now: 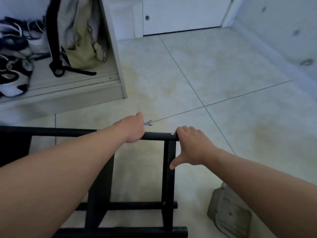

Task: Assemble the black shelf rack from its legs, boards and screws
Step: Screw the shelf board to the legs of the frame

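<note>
The black shelf rack [169, 177] lies on its side on the tiled floor, with round black legs running left to right and flat boards crossing them. My left hand [133, 128] grips the far leg [157, 135] from above. My right hand [192, 146] holds that leg's right end beside a silver screw [172, 134], and its thumb touches the right board. A small silver wrench [148, 123] lies on the floor just beyond my left hand. Another screw [164, 203] shows lower on the same board.
A low cabinet shelf [68, 86] at the back left holds shoes [12, 69] and a beige bag [80, 40]. A grey slipper [229, 213] lies on the floor at the lower right. A white door [181, 14] stands at the back.
</note>
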A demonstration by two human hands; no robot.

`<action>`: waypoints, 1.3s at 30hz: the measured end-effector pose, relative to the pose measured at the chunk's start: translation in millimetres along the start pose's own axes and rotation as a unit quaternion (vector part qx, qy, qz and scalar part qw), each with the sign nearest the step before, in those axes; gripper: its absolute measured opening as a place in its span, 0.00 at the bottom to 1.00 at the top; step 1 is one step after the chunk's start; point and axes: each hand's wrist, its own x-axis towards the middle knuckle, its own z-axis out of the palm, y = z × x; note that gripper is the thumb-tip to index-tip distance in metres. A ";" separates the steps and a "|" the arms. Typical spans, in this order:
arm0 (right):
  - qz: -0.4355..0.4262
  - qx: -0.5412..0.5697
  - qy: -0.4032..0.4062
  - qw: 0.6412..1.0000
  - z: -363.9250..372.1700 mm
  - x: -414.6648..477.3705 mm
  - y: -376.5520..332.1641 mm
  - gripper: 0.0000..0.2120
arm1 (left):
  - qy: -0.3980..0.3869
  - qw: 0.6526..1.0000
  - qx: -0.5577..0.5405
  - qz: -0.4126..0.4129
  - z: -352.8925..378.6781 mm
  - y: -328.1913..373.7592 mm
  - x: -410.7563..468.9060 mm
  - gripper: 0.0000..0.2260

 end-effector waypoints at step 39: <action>0.039 -0.086 -0.037 0.995 46.9 -301.5 -100.5 0.66 | -0.054 0.995 -0.054 -0.059 150.3 43.6 -341.2 0.08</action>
